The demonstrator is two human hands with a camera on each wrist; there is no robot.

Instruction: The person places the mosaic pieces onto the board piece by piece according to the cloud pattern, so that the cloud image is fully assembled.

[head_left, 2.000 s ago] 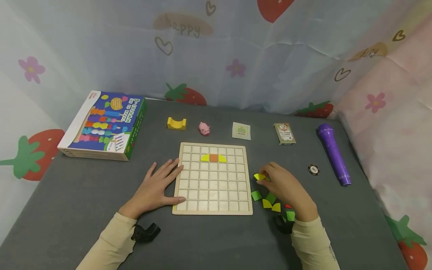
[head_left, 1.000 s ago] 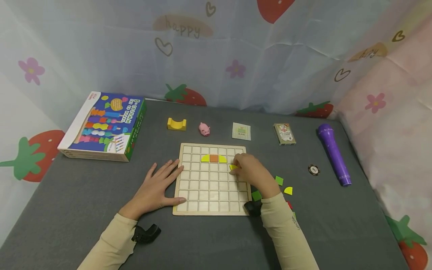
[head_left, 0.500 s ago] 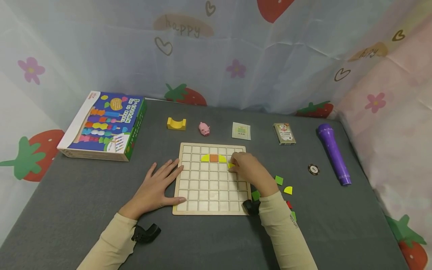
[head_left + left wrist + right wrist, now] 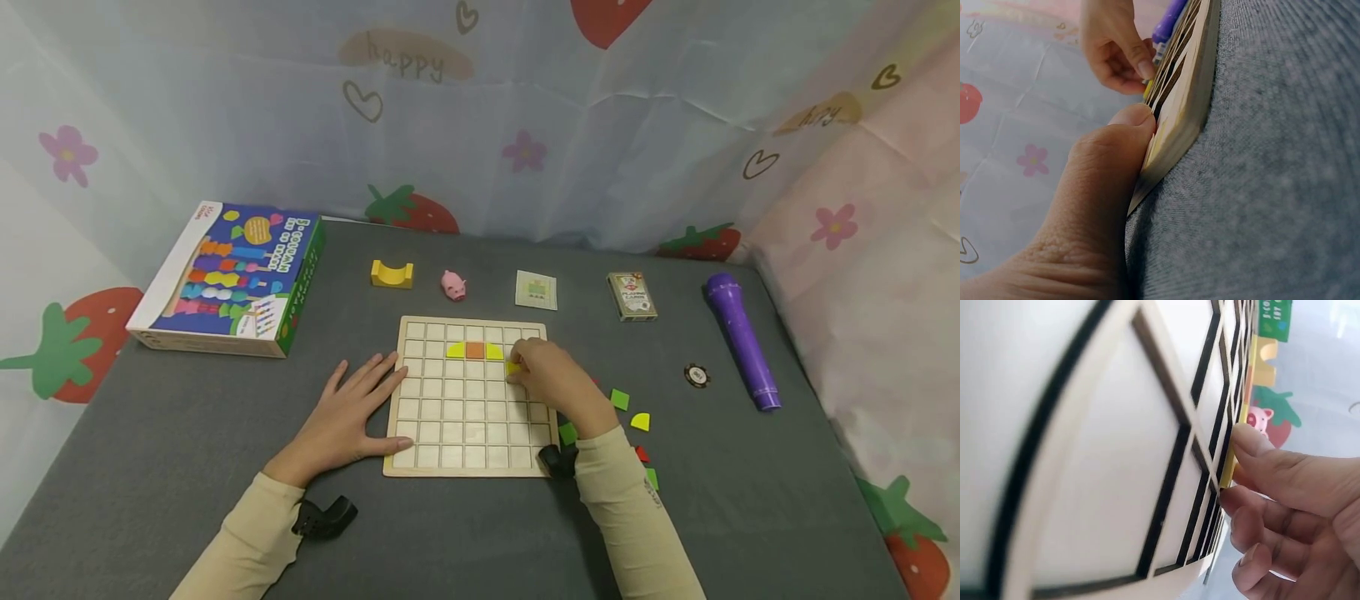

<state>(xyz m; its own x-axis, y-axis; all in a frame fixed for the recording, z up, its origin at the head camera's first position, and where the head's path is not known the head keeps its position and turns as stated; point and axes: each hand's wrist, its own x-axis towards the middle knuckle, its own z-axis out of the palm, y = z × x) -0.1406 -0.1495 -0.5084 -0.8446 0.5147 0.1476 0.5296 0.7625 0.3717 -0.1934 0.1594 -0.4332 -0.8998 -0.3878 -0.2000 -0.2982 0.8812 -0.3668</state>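
A square wooden grid board [image 4: 475, 433] lies on the dark table, with an orange square tile [image 4: 475, 351] between two yellow quarter-round tiles [image 4: 455, 351] in an upper row. My left hand [image 4: 341, 425] rests on the board's left edge, fingers spread and thumb over the lower left corner. On the right side of the grid my right hand [image 4: 558, 379] pinches another yellow quarter-round tile [image 4: 512, 367] between thumb and fingers, diagonally below the row. The right wrist view shows this tile [image 4: 1229, 470] right at the grid surface, partly hidden by the thumb.
Loose green tiles [image 4: 619, 400], a yellow tile [image 4: 641, 422] and red pieces [image 4: 642, 454] lie right of the board, partly behind my right arm. Behind stand a game box [image 4: 232, 279], yellow block [image 4: 392, 275], pink pig [image 4: 453, 286], card [image 4: 536, 291], playing-card box [image 4: 632, 297], chip [image 4: 697, 376] and purple microphone [image 4: 742, 342].
My right hand has carried the yellow tile left from the loose pieces onto the board, then shifted it slightly further left. Over the last half second it barely moves. My left hand stays put.
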